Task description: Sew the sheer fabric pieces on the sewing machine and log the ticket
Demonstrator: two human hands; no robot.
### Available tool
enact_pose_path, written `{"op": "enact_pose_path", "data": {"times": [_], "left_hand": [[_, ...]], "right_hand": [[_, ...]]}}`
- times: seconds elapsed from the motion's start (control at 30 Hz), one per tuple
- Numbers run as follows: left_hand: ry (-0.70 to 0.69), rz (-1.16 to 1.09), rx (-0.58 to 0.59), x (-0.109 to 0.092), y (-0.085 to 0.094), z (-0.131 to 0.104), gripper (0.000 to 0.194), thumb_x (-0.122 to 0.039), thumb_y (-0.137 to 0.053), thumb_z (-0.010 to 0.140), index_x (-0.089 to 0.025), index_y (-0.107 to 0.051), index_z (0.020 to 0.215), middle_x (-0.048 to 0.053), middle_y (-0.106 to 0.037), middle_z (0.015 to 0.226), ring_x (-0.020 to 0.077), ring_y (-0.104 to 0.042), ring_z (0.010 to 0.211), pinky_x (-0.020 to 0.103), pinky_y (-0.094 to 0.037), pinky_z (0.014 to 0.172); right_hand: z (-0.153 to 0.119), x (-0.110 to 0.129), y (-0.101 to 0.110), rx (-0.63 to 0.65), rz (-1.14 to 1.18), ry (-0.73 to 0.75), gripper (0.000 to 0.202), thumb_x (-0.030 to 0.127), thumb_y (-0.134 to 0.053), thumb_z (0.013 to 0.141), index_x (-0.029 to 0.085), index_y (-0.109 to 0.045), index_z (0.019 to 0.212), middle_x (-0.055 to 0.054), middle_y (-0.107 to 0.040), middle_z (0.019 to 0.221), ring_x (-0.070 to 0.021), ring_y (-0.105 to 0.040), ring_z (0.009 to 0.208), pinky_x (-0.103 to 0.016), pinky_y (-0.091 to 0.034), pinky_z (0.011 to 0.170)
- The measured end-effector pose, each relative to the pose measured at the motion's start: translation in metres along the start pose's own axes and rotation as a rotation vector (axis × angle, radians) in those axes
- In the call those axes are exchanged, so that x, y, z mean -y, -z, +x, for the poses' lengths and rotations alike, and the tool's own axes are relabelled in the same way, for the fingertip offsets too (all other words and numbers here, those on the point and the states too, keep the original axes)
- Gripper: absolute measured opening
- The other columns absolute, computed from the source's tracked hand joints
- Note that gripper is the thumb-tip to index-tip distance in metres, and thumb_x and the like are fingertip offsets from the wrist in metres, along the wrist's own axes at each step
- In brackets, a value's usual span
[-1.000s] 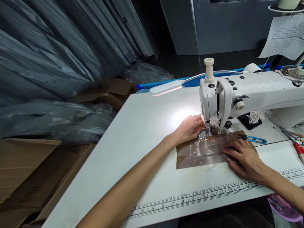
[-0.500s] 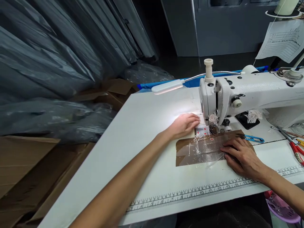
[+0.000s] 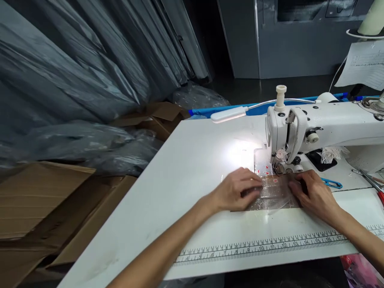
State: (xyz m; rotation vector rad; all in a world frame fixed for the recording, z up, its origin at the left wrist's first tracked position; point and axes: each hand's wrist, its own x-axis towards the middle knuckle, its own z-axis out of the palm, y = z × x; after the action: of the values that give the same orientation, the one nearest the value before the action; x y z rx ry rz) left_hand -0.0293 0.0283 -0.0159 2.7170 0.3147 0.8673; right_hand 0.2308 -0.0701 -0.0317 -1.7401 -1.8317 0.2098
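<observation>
A white sewing machine [image 3: 336,124] stands at the right of the white table. In front of its needle area lies a brown, taped flat piece [image 3: 276,194] with clear film on it. My left hand [image 3: 240,190] rests on the left end of this piece, fingers curled and partly apart. On the right end lies my right hand [image 3: 315,196], its fingers bent over the film; whether they pinch it is hidden. Red marks [image 3: 267,170] show on the plate beside the presser foot. Behind my right hand are blue thread snips [image 3: 331,183].
A lamp [image 3: 228,115] lights the table left of the machine. A printed ruler [image 3: 261,250] runs along the front edge. Scissors [image 3: 372,180] lie at the right. Cardboard boxes [image 3: 39,196] and plastic-wrapped goods [image 3: 78,144] stand left of the table.
My left hand has come from beside the needle plate onto the brown piece's left end. My right hand has bent its fingers more over the right end. The camera view has shifted.
</observation>
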Motion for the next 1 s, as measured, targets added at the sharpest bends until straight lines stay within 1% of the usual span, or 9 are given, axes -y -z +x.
{"op": "enact_pose_path", "data": {"times": [0.17,0.33,0.4,0.5,0.6,0.7,0.8,0.9,1.0], "left_hand": [[0.002,0.081,0.120,-0.018,-0.015,-0.005,0.033,-0.041,-0.061,0.090,-0.016,-0.066,0.112,0.011,-0.071,0.114,0.0231,-0.067,0.096,0.040,-0.054,0.079],[-0.027,0.142,0.139,-0.025,-0.022,-0.007,0.045,-0.050,-0.048,0.097,-0.015,-0.059,0.123,0.015,-0.064,0.128,0.0273,-0.062,0.112,0.044,-0.053,0.086],[0.011,0.136,0.105,-0.022,-0.020,-0.009,0.042,-0.048,-0.045,0.099,-0.017,-0.057,0.125,0.013,-0.064,0.127,0.0251,-0.062,0.110,0.042,-0.052,0.087],[0.175,0.221,0.039,-0.006,-0.010,-0.012,0.043,-0.042,-0.037,0.102,-0.015,-0.049,0.134,0.015,-0.061,0.131,0.0250,-0.060,0.113,0.044,-0.050,0.091],[0.306,0.345,0.084,0.013,0.003,-0.013,0.050,-0.045,-0.035,0.101,-0.015,-0.042,0.140,0.018,-0.051,0.142,0.0295,-0.052,0.125,0.048,-0.046,0.096],[0.349,0.431,0.123,0.022,0.010,-0.013,0.037,-0.042,-0.037,0.101,-0.019,-0.060,0.119,0.011,-0.068,0.114,0.0241,-0.063,0.094,0.042,-0.048,0.082],[0.411,0.513,-0.031,0.025,0.011,-0.017,0.030,-0.033,-0.041,0.099,-0.018,-0.067,0.100,0.006,-0.067,0.085,0.0189,-0.059,0.070,0.037,-0.047,0.069],[0.557,0.473,-0.252,0.033,0.016,-0.026,0.024,-0.026,-0.048,0.094,-0.018,-0.066,0.108,0.008,-0.067,0.097,0.0209,-0.062,0.082,0.036,-0.050,0.070],[0.675,0.352,-0.367,0.045,0.023,-0.033,0.027,-0.021,-0.045,0.092,-0.019,-0.066,0.110,0.008,-0.067,0.104,0.0199,-0.064,0.089,0.034,-0.054,0.073]], "right_hand": [[0.011,0.006,0.002,0.076,0.039,-0.065,0.030,0.044,-0.039,0.088,0.021,-0.052,0.074,-0.007,-0.057,0.069,-0.0217,-0.056,0.061,-0.031,-0.045,0.056],[0.016,0.013,0.013,0.133,0.269,-0.232,0.033,0.055,-0.042,0.083,0.023,-0.046,0.078,0.002,-0.051,0.057,-0.0164,-0.050,0.050,-0.026,-0.040,0.046],[0.016,0.017,0.016,0.139,0.315,-0.231,0.034,0.055,-0.045,0.081,0.022,-0.048,0.083,0.001,-0.054,0.060,-0.0170,-0.052,0.052,-0.026,-0.042,0.048],[0.014,0.018,0.018,0.156,0.316,-0.236,0.037,0.054,-0.047,0.079,0.020,-0.054,0.091,0.000,-0.056,0.060,-0.0185,-0.055,0.053,-0.027,-0.044,0.051],[0.009,0.010,0.013,0.145,0.308,-0.222,0.043,0.055,-0.048,0.079,0.018,-0.057,0.099,-0.002,-0.060,0.064,-0.0198,-0.059,0.057,-0.029,-0.048,0.054],[0.005,-0.001,0.004,0.074,0.278,-0.184,0.046,0.054,-0.047,0.081,0.017,-0.059,0.104,-0.005,-0.064,0.071,-0.0200,-0.060,0.057,-0.031,-0.050,0.056],[0.002,-0.006,0.000,0.037,0.252,-0.134,0.041,0.051,-0.048,0.083,0.017,-0.060,0.104,-0.006,-0.066,0.074,-0.0195,-0.059,0.055,-0.030,-0.048,0.052],[0.000,-0.006,0.000,0.025,0.244,-0.109,0.040,0.049,-0.046,0.085,0.017,-0.060,0.103,-0.005,-0.066,0.071,-0.0182,-0.055,0.049,-0.030,-0.046,0.047],[-0.001,-0.004,0.002,0.015,0.242,-0.102,0.043,0.051,-0.045,0.086,0.016,-0.061,0.104,-0.005,-0.065,0.070,-0.0179,-0.053,0.047,-0.029,-0.045,0.045]]}}
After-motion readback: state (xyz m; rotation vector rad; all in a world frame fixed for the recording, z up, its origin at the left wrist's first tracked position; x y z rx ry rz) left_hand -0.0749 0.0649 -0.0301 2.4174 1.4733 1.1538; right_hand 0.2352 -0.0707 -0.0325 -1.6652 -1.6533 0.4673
